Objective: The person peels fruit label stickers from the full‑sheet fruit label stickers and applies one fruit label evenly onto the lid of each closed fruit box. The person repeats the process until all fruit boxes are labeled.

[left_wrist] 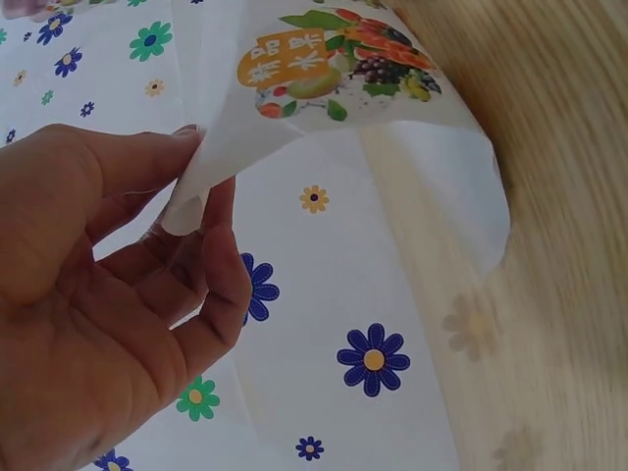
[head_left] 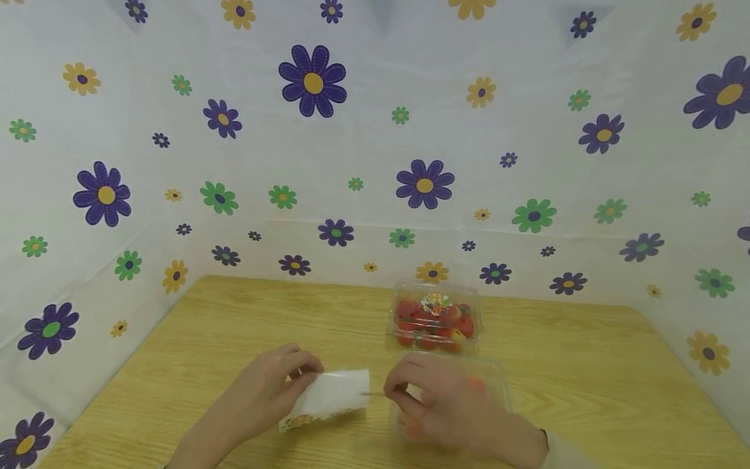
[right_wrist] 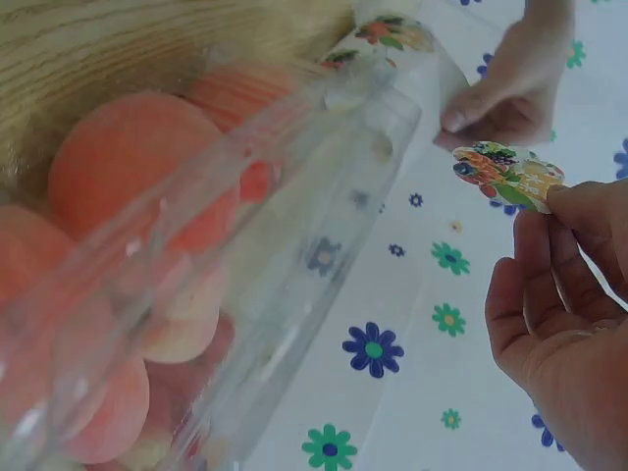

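Note:
My left hand (head_left: 266, 391) pinches the edge of a white sticker sheet (head_left: 340, 392), which curls over the table; printed fruit stickers show on its face in the left wrist view. Between thumb and fingertips, my right hand (head_left: 436, 397) holds an oval fruit sticker (right_wrist: 508, 179) by one end, off to the right of the sheet. From the head, that sticker appears nearly edge-on. Under and behind the right hand stands a clear plastic box (head_left: 498, 372) of round, pinkish-orange fruits (right_wrist: 142, 162) that look like peaches; the hand partly hides it in the head view.
Behind that box is a second clear lidded box (head_left: 477, 319) of red strawberries, with a fruit sticker (head_left: 436, 303) on its lid. A white flower-patterned sheet (head_left: 375, 143) walls in the wooden table (head_left: 263, 319) at the back and sides.

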Motion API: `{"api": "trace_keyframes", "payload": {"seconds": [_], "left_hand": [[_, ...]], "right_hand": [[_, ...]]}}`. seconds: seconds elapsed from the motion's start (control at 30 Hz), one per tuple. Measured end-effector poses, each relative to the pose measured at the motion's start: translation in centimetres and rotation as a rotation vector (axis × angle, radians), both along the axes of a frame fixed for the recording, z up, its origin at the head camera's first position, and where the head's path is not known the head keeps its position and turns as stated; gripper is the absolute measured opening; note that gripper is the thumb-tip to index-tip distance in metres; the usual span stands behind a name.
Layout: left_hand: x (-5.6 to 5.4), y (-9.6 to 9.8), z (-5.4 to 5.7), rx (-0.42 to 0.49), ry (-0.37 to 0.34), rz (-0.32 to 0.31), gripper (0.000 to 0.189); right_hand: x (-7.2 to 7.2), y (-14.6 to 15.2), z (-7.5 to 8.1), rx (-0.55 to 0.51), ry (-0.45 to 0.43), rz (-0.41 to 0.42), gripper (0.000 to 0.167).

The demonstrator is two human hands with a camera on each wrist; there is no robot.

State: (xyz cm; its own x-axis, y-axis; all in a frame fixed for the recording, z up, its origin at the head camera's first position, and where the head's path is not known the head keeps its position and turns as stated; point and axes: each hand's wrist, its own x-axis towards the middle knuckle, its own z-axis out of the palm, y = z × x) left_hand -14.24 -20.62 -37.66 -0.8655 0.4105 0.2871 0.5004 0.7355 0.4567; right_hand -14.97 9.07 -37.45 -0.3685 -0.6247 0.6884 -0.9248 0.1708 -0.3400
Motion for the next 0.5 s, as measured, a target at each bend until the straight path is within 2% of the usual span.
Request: {"api": "trace_keyframes", "payload": {"seconds": [0.1,0.2,0.33,0.5], "left_hand": [[0.0,-0.3,-0.3,-0.023,0.019,0.014,0.011],[-0.1,-0.6,-0.8,-0.044,0.037,0.023,0.014],[-0.1,-0.8,-1.5,-0.062,0.011,0.023,0.015],[-0.2,-0.9,-1.9,-0.05,-0.027,-0.006,0.014]], "right_hand": [[-0.1,0.9,0.5,-0.023,-0.084,-0.025,0.024],[-0.3,1.8,1.0,-0.051,-0.12,-0.056,0.025],[-0.5,2.9,1.5,-0.083,-0.146,-0.11,0.024],[-0.4,4.3,1.8,-0.051,-0.262,-0.217,0.023]]}}
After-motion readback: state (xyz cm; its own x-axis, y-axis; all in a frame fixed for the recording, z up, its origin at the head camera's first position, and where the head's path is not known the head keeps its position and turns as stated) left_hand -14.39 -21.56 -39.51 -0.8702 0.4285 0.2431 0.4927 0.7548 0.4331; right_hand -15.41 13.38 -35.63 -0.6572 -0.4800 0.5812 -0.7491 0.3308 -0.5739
